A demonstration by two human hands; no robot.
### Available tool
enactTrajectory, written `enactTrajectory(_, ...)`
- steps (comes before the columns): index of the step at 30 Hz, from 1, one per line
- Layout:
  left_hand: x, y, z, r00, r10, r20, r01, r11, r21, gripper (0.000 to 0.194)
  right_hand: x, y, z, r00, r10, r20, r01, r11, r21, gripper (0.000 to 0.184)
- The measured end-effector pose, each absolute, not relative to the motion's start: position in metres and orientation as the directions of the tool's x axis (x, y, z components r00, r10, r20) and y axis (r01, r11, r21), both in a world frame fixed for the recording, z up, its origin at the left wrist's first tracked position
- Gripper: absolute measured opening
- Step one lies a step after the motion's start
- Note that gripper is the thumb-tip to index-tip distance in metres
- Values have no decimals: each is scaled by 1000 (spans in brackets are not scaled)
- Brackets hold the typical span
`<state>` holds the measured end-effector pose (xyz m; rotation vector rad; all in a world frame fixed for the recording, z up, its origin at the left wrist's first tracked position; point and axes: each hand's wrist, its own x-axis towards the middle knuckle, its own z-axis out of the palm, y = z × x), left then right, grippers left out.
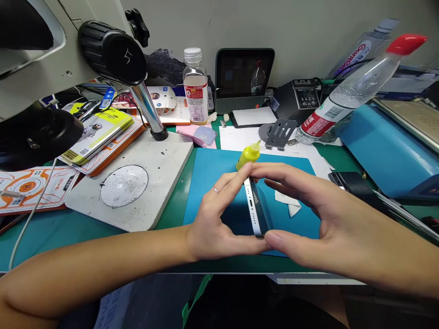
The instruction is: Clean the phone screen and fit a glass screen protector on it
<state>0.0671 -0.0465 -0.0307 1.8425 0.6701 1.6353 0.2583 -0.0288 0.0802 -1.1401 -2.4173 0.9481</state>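
A smartphone (253, 208) stands on its long edge between my hands, its silver frame with the charging port and speaker holes turned toward me. My left hand (219, 214), with a ring on one finger, grips it with the thumb below and the fingers above. From the other side, my right hand (308, 205) closes on the same phone, thumb at the lower corner and fingertips at the top. The phone's dark face is partly visible on the right. Just behind the hands, a yellow dropper bottle (248, 156) rests on the blue mat (212, 169).
At left, a microscope (109, 52) rises on a post from a white base (164, 160). Battery boxes (99, 132) lie beside it. A red-capped bottle (343, 103) leans at right near a blue machine (387, 146). White wipe (288, 201) lies on the mat.
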Motion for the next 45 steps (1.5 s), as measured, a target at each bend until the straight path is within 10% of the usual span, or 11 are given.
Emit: enactTrajectory(45,56,-61,-21,192,876,442,17,-453,891,85,305,-10,67,-536,828,163,259,345,-902,54)
